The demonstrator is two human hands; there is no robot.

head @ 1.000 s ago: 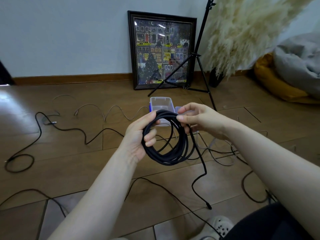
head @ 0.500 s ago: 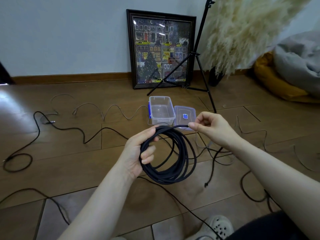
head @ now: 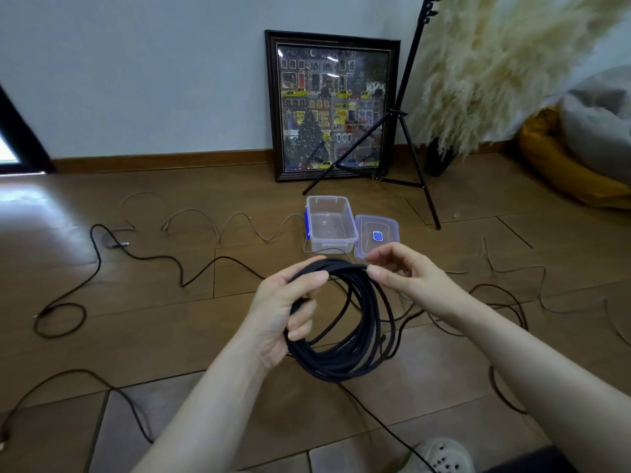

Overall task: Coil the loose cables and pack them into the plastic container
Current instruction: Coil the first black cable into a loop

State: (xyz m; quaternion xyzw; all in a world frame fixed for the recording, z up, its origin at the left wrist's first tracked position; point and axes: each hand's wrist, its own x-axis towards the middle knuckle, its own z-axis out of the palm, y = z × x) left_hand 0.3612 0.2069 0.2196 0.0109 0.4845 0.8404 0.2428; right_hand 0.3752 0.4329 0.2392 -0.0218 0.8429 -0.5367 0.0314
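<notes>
My left hand [head: 286,312] grips a coil of black cable [head: 345,356] made of several loops, held up above the wooden floor. My right hand [head: 406,278] pinches the cable at the top of the coil, close to my left thumb. Behind the hands, the clear plastic container [head: 329,221] stands open on the floor. Its lid [head: 375,233] lies flat beside it on the right. Other loose cables lie on the floor: a black cable [head: 136,254] winding to the left, a thin grey cable [head: 211,223] in waves, and more on the right [head: 505,295].
A framed picture [head: 333,107] leans on the wall. A black tripod [head: 406,131] stands before it, with pampas grass [head: 495,63] in a dark vase and cushions [head: 580,148] at the right. My shoe [head: 444,455] shows at the bottom edge.
The hanging tail of the black cable has been drawn up into the coil. My right hand swung out to the right with the cable, then came back to the top of the coil.
</notes>
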